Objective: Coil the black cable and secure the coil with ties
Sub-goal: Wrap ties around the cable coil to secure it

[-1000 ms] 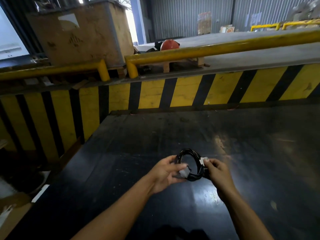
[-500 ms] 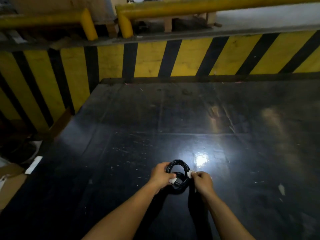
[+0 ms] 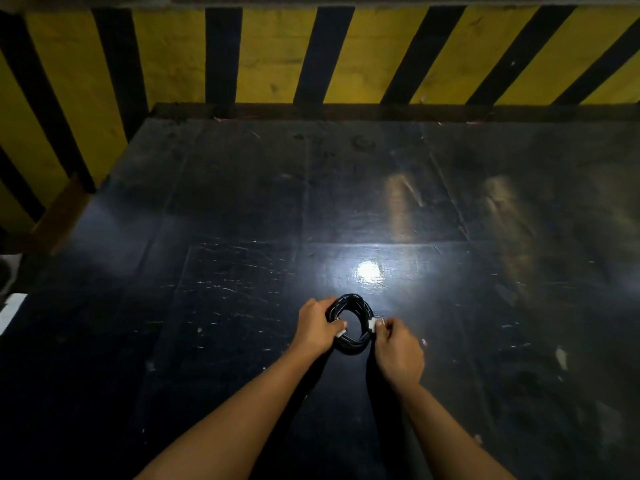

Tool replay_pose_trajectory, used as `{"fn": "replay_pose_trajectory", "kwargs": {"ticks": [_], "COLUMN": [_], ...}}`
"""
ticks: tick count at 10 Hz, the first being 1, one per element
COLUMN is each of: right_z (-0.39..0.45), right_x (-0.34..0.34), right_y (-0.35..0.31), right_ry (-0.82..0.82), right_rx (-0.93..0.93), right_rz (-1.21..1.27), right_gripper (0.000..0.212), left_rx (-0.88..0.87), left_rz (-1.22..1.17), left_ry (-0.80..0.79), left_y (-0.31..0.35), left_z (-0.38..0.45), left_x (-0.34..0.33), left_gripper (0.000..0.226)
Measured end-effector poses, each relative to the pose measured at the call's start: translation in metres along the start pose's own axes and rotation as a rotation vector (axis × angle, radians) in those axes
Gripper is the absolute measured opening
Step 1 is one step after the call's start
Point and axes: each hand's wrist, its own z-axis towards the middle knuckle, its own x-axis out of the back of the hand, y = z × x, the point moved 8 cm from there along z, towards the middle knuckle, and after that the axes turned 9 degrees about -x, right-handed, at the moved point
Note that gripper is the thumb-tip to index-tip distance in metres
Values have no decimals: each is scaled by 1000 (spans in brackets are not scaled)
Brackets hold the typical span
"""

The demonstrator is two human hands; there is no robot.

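A black cable (image 3: 349, 303) wound into a small round coil rests on the dark glossy table (image 3: 242, 237), near its front middle. My left hand (image 3: 317, 327) grips the coil's left side, where a white tie or connector (image 3: 341, 331) shows under the thumb. My right hand (image 3: 398, 351) pinches a second white tie (image 3: 373, 323) on the coil's right side. Both forearms reach in from the bottom edge. The near part of the coil lies partly between the two hands.
A wall painted in yellow and black stripes (image 3: 277, 57) runs behind the table and along its left side. White scraps (image 3: 561, 356) lie on the table at the right. A white object (image 3: 10, 306) sits off the table's left edge.
The view has tilted down, so the rail, crate and helmet are out of sight. The coil has come down from mid-air to the table, and both hands still hold it.
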Motion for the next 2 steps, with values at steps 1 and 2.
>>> {"fn": "replay_pose_trajectory", "kwargs": {"ticks": [1,2], "right_z": [3,11], "right_x": [2,-4], "right_y": [-1,2], "right_ry": [-65,-199], "right_rx": [-12,-26], "right_rz": [-15,38], "right_gripper": [32,29], "left_rx": [-9,13], "left_rz": [6,-16], "left_ry": [-4,-1], "left_y": [4,6], "left_z": [-2,-10], "left_x": [0,14], "left_gripper": [53,59]}}
